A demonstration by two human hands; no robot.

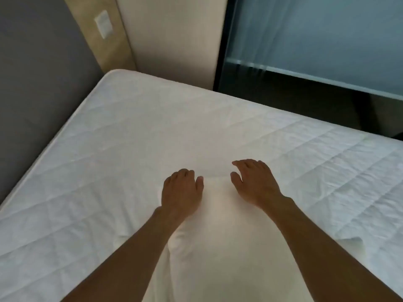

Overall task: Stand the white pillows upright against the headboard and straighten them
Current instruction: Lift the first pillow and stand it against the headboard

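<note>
A white pillow (218, 232) lies lengthwise on the quilted white mattress (109, 153), running from the frame's bottom edge up to between my hands. My left hand (181, 190) rests on the pillow's far left corner, fingers curled over its edge. My right hand (255, 182) lies at the far right corner with fingers spread, palm down. The grey padded headboard (37, 79) stands along the mattress's left side, well away from the pillow. My forearms hide the pillow's sides lower down.
A beige wall panel with a white switch plate (103, 23) rises behind the headboard corner. A dark-framed window with a sheer curtain (316, 40) runs along the far right side of the bed. A fold of white fabric (351, 240) sits right of the pillow.
</note>
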